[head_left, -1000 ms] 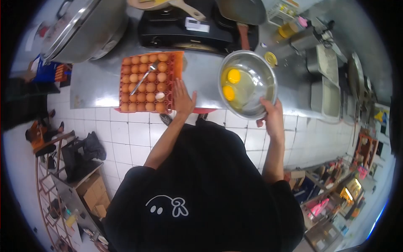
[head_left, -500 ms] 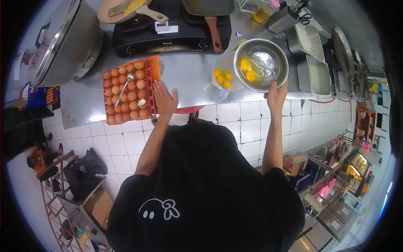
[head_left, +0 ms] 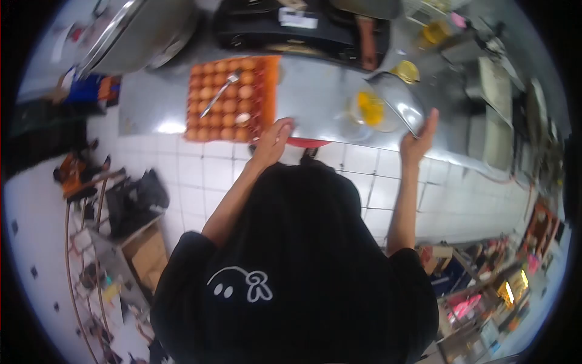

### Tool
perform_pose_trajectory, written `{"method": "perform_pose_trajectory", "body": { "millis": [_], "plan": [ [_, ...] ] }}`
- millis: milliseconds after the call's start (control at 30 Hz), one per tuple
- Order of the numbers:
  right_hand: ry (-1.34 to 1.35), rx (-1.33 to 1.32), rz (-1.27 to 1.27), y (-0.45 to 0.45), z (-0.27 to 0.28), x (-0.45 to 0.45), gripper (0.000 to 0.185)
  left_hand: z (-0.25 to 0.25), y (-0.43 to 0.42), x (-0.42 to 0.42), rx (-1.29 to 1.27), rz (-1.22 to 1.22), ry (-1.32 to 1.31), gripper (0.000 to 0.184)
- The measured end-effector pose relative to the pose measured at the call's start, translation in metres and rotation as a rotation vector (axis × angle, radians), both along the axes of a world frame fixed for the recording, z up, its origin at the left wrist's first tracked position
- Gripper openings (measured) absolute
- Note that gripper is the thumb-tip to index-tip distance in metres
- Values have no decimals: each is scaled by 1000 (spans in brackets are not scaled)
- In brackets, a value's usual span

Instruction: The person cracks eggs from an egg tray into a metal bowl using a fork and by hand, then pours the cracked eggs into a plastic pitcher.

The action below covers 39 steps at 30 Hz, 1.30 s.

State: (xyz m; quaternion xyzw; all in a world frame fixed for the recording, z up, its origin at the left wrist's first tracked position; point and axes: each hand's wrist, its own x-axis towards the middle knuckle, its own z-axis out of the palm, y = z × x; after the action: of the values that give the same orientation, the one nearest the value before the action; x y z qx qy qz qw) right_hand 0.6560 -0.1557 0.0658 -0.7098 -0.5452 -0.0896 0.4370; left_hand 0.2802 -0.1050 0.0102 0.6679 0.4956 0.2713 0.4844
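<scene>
My right hand [head_left: 419,138] grips a steel bowl [head_left: 407,108] by its near right side and holds it steeply tilted. The bowl's mouth faces left over a clear jug [head_left: 356,128], and yellow egg yolks [head_left: 371,109] show blurred at the jug. My left hand [head_left: 274,141] is at the counter's front edge, fingers mostly stretched, holding nothing; it is just right of the egg tray's near corner. Brown eggs [head_left: 228,104] fill most of the orange-red egg tray [head_left: 270,85]. A fork [head_left: 219,94] and a broken eggshell [head_left: 243,117] lie on top of them.
Along the back of the steel counter [head_left: 148,100] stand a large metal pot [head_left: 142,36] and a black gas stove [head_left: 273,39] with a pan handle [head_left: 367,43] jutting forward. A yellow-rimmed container [head_left: 407,71] sits behind the bowl. Metal pans [head_left: 498,136] line the right.
The bowl has gone from nearly level to steeply tilted toward the jug. My left hand has slid from the tray's side toward the counter's front edge. The whole view has shifted and blurred.
</scene>
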Motion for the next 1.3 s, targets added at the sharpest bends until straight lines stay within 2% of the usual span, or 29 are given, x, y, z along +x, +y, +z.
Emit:
{"method": "perform_pose_trajectory", "body": {
  "millis": [33, 67, 100, 167, 200, 233, 300, 333, 400, 433, 500, 533, 600, 667, 700, 733, 767, 833, 900, 1000, 1033, 1100, 1133, 1167, 1200, 1233, 1267, 1300],
  "plan": [
    [-49, 14, 26, -3, -14, 8, 70, 9, 4, -15, -47, 0, -8, 31],
    [36, 70, 87, -5, -35, 17, 71, -4, 3, -32, 71, 70, -65, 26],
    [101, 86, 56, -6, -39, 15, 72, 13, 7, -47, 161, 147, -34, 22],
    [110, 53, -90, -2, -7, -7, 73, 10, 27, -93, 473, 295, 107, 22],
    [199, 1, -179, 2, 26, -31, 67, 14, 36, -112, 464, 443, 81, 24],
    [198, 2, -173, 2, 30, -34, 67, 19, 44, -132, 447, 583, 47, 26],
    [299, -107, -382, -4, 37, -38, 59, 24, 64, -165, 511, 677, 280, 30],
    [287, -108, -392, -8, 39, -42, 59, 29, 75, -173, 503, 670, 268, 30],
    [788, -151, -257, -16, 43, -56, 53, 35, 92, -182, 533, 445, 472, 27],
    [1040, -167, -180, -17, 48, -69, 49, 33, 97, -184, 530, 443, 458, 27],
    [1011, -87, -143, -13, 53, -117, 42, 30, 106, -188, 442, 204, 429, 24],
    [1061, -114, -142, -10, 50, -139, 39, 27, 101, -189, 441, 203, 421, 24],
    [1158, -159, -99, -1, 25, -180, 29, 26, 78, -190, 291, 18, 329, 29],
    [1303, -216, -59, 10, -7, -224, 31, 25, 47, -186, 427, -195, 589, 37],
    [1401, -248, -51, 21, -22, -241, 32, 20, 37, -185, 432, -204, 580, 37],
    [1392, -247, -52, 32, -53, -249, 39, 12, 32, -184, 527, -213, 658, 42],
    [1381, -251, -54, 39, -86, -255, 55, 2, 28, -182, 618, -218, 734, 47],
    [1266, -236, -59, 49, -119, -264, 59, -15, 26, -176, 587, -188, 674, 48],
    [1152, -216, -53, 57, -136, -267, 64, -21, 18, -172, 645, -240, 828, 46],
    [1108, -530, -136, 63, -137, -250, 67, -12, 26, -176, 646, -283, 815, 43],
    [1098, -528, -129, 63, -132, -253, 67, -14, 30, -178, 667, -292, 815, 42],
    [170, -739, -495, 57, -114, -258, 69, -8, 31, -182, 674, -270, 839, 41],
    [75, -587, -438, 53, -85, -273, 64, 9, 29, -184, 599, -168, 707, 42],
    [186, -563, -273, 60, -72, -285, 58, 25, 29, -187, 525, -71, 575, 44],
    [298, -544, -113, 64, -61, -304, 52, 37, 27, -194, 569, 17, 581, 41],
    [405, -432, 398, 86, -45, -368, 40, 27, 28, -208, 573, 11, 576, 41],
    [328, -411, 535, 100, -38, -402, 35, 7, 24, -223, 184, 132, 194, 39],
    [361, -628, 573, 113, -3, -433, 32, -5, 22, -237, -209, 247, -189, 38]
  ]
}}
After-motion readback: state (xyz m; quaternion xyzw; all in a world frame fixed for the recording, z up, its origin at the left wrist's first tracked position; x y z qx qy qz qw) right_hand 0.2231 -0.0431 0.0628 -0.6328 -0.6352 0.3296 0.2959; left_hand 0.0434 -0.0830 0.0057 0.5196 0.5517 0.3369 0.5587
